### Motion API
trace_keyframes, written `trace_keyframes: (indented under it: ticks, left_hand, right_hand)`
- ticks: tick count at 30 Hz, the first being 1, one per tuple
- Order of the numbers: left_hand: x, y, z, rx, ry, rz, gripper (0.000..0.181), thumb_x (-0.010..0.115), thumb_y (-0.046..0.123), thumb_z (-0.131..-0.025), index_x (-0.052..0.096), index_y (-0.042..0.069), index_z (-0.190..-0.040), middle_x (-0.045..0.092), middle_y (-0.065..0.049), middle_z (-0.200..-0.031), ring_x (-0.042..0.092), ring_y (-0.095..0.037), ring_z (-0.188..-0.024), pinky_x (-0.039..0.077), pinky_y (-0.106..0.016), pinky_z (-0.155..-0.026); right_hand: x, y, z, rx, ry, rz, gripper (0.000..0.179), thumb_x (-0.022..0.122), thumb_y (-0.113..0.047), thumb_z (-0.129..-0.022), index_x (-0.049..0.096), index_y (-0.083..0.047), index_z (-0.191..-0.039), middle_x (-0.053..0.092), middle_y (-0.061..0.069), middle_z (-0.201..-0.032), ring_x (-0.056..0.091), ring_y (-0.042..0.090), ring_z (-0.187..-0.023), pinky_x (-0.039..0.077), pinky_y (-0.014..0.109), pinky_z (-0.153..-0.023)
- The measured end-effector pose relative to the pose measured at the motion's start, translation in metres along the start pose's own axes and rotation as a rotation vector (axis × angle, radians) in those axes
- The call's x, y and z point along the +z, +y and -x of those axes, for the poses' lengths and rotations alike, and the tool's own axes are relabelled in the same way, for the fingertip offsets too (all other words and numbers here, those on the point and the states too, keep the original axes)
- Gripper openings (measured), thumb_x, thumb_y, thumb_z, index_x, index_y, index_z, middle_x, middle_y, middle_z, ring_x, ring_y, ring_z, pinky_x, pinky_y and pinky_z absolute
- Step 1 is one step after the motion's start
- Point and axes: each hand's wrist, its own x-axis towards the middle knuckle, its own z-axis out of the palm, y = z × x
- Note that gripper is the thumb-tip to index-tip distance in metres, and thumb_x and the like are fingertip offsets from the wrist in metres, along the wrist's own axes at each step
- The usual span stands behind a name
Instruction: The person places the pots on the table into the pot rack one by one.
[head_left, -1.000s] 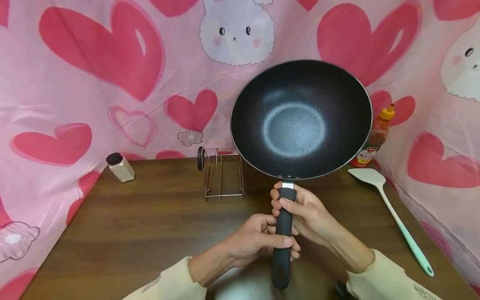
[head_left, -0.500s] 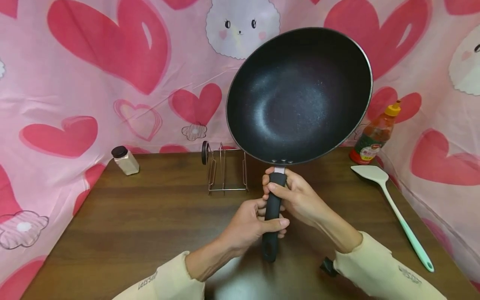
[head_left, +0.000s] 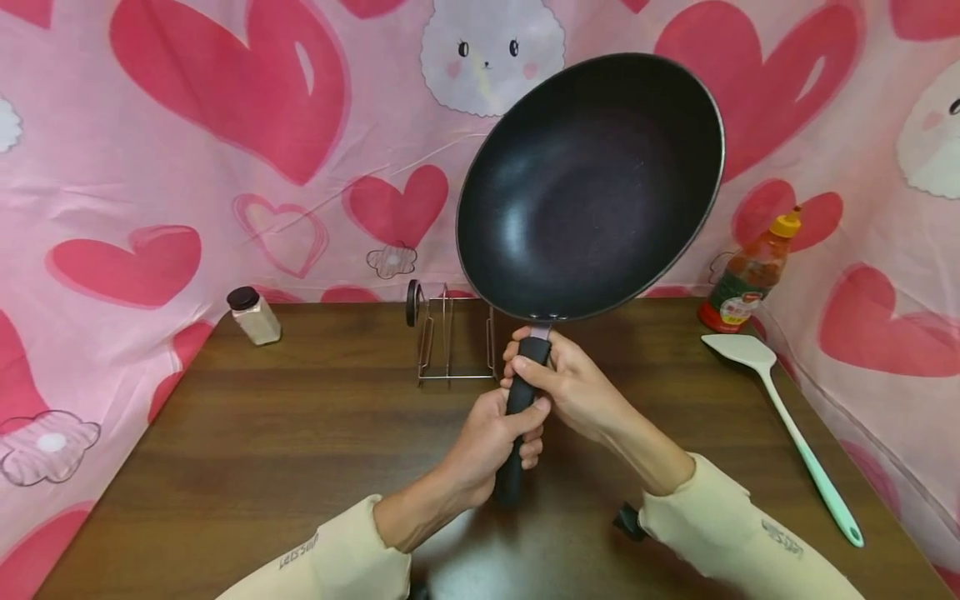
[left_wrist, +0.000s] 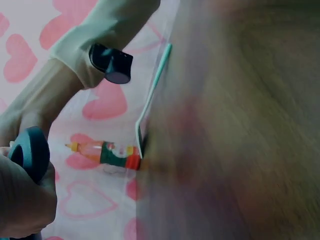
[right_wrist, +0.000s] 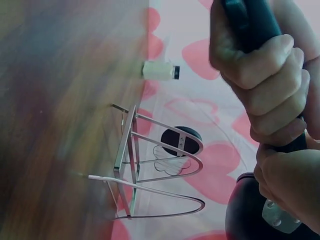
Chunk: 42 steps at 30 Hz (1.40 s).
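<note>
One black pan (head_left: 592,192) is held above the tabletop (head_left: 300,433) by its handle (head_left: 521,396), tightly wrapped by fingers of the left hand (head_left: 487,437) and right hand (head_left: 576,385).

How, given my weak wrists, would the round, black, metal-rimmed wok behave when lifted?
The wok probably feels head-heavy, its wide bowl lying beyond one end of the long black handle. It seems stiff, showing no sag though held by the handle. It might twist in a one-handed grip; here the left hand and right hand both grip it.
</note>
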Motion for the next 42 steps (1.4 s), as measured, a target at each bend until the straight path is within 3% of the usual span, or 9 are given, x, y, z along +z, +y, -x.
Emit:
trace_keyframes:
  ticks: [6, 10, 13, 18, 21, 25, 29, 36, 42]
  left_hand:
    - [-0.005, 0.005, 0.001, 0.047, -0.017, 0.011, 0.014, 0.055, 0.013, -0.105, 0.050, 0.006, -0.094, 0.036, 0.003, -0.058, 0.035, -0.007, -0.046, 0.032, -0.020, -0.045]
    - [-0.005, 0.010, 0.005, 0.013, -0.046, 0.104, 0.012, 0.058, 0.013, -0.103, 0.051, 0.007, -0.095, 0.034, 0.006, -0.059, 0.035, -0.004, -0.046, 0.031, -0.017, -0.043]
    - [-0.004, 0.012, 0.007, -0.018, -0.040, 0.141, 0.013, 0.058, 0.013, -0.103, 0.052, 0.009, -0.092, 0.034, 0.006, -0.060, 0.036, -0.002, -0.047, 0.032, -0.015, -0.044]
    - [-0.008, 0.003, 0.006, -0.006, -0.043, 0.078, 0.012, 0.057, 0.014, -0.104, 0.051, 0.009, -0.094, 0.036, 0.005, -0.061, 0.036, -0.004, -0.048, 0.032, -0.017, -0.046]
    - [-0.009, 0.000, 0.005, 0.018, -0.081, 0.028, 0.016, 0.057, 0.015, -0.104, 0.050, 0.007, -0.093, 0.039, 0.003, -0.063, 0.038, -0.007, -0.050, 0.035, -0.020, -0.049]
    - [-0.010, 0.005, 0.007, 0.057, -0.114, -0.047, 0.014, 0.060, 0.014, -0.102, 0.055, 0.003, -0.095, 0.048, -0.001, -0.069, 0.047, -0.011, -0.057, 0.044, -0.024, -0.057]
    - [-0.016, 0.010, 0.010, 0.073, -0.103, -0.085, 0.014, 0.068, 0.008, -0.095, 0.061, -0.001, -0.103, 0.058, -0.004, -0.077, 0.058, -0.014, -0.066, 0.054, -0.028, -0.066]
    - [-0.033, 0.022, 0.015, 0.015, -0.100, -0.109, 0.024, 0.073, 0.006, -0.090, 0.062, -0.007, -0.107, 0.067, -0.007, -0.081, 0.067, -0.017, -0.073, 0.061, -0.037, -0.070]
    - [-0.046, 0.032, 0.018, -0.024, -0.124, -0.159, 0.027, 0.072, 0.008, -0.093, 0.062, -0.008, -0.112, 0.069, -0.008, -0.082, 0.069, -0.019, -0.077, 0.061, -0.042, -0.076]
  right_hand:
    - [0.000, 0.000, -0.006, -0.065, -0.066, -0.014, 0.033, 0.050, 0.003, -0.103, 0.037, 0.004, -0.133, 0.050, 0.015, -0.118, 0.060, 0.018, -0.102, 0.054, 0.032, -0.095]
    - [-0.010, 0.007, -0.007, -0.108, -0.171, -0.142, 0.035, 0.053, 0.001, -0.103, 0.041, 0.002, -0.135, 0.052, 0.014, -0.125, 0.060, 0.019, -0.110, 0.051, 0.034, -0.101]
    - [-0.015, 0.014, -0.007, -0.115, -0.200, -0.193, 0.035, 0.057, -0.003, -0.102, 0.044, 0.001, -0.135, 0.055, 0.013, -0.127, 0.060, 0.020, -0.112, 0.049, 0.033, -0.102]
    - [-0.016, 0.018, -0.004, -0.107, -0.176, -0.138, 0.040, 0.058, -0.005, -0.103, 0.040, 0.006, -0.136, 0.054, 0.015, -0.126, 0.059, 0.021, -0.113, 0.049, 0.035, -0.104]
    - [-0.015, 0.012, -0.001, -0.113, -0.182, -0.098, 0.039, 0.057, -0.002, -0.102, 0.039, 0.008, -0.135, 0.056, 0.015, -0.122, 0.059, 0.022, -0.112, 0.049, 0.037, -0.104]
    - [-0.015, 0.000, -0.001, -0.121, -0.207, -0.059, 0.036, 0.055, 0.001, -0.102, 0.040, 0.007, -0.134, 0.058, 0.017, -0.120, 0.061, 0.023, -0.110, 0.050, 0.036, -0.102]
    - [-0.012, -0.007, -0.004, -0.105, -0.216, -0.023, 0.039, 0.055, 0.001, -0.101, 0.038, 0.009, -0.136, 0.057, 0.018, -0.121, 0.063, 0.023, -0.106, 0.051, 0.036, -0.099]
    - [-0.004, -0.007, -0.012, -0.086, -0.209, 0.024, 0.042, 0.057, 0.001, -0.100, 0.038, 0.013, -0.135, 0.058, 0.013, -0.118, 0.062, 0.024, -0.106, 0.052, 0.035, -0.096]
    - [0.001, -0.002, -0.022, -0.097, -0.185, 0.083, 0.041, 0.058, 0.000, -0.100, 0.040, 0.014, -0.134, 0.055, 0.024, -0.119, 0.063, 0.026, -0.106, 0.052, 0.035, -0.097]
